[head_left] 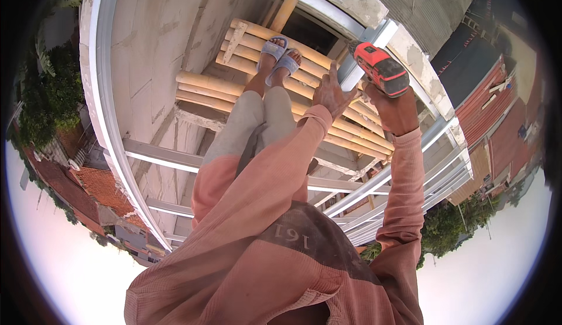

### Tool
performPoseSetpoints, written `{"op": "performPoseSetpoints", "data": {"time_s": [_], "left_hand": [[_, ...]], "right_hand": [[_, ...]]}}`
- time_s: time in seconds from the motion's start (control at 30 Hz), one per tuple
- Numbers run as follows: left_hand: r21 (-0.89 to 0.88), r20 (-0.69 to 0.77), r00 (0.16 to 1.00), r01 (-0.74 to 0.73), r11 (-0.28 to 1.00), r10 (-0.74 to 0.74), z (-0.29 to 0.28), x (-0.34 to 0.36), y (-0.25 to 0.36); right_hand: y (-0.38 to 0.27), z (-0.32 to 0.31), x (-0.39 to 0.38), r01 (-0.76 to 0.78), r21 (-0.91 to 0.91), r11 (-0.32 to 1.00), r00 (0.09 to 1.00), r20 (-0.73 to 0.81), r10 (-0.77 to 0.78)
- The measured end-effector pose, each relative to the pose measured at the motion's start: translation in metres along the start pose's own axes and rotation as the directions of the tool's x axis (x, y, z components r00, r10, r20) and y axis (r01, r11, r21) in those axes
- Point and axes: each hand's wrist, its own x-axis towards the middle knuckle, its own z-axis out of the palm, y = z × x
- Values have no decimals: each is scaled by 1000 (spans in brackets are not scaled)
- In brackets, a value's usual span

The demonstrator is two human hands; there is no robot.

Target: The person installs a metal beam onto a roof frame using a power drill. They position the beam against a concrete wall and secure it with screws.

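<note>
My right hand [377, 95] is wrapped around the grip of a red and black cordless drill [381, 70]. The drill's front end points up and left, beside a short silver metal channel [353, 74] at the upper right of the frame. At the lower end of that channel is my left hand [332, 95], its index finger stretched upward and its thumb out to the right. Whether its fingers press on the metal is hard to tell. Whatever sits at the drill's tip is hidden.
My sandalled feet [280, 58] stand on bamboo poles [246, 61] laid across the gap between block walls [158, 44]. Long silver metal beams [102, 91] run along the wall tops, with crosswise beams [164, 155] behind me. Corrugated roofing [430, 9] lies at the upper right.
</note>
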Motion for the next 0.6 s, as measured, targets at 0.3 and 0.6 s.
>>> {"op": "performPoseSetpoints", "data": {"time_s": [0.3,0.6], "left_hand": [[-403,308,951,123,907,8,-5,33,-23],[-527,364,908,17,850,208,-3,68,-19]], "right_hand": [[-25,-88,90,-185,-4,983,940,291,178],[-26,-67,106,-162,-201,966,930,297,218]]}}
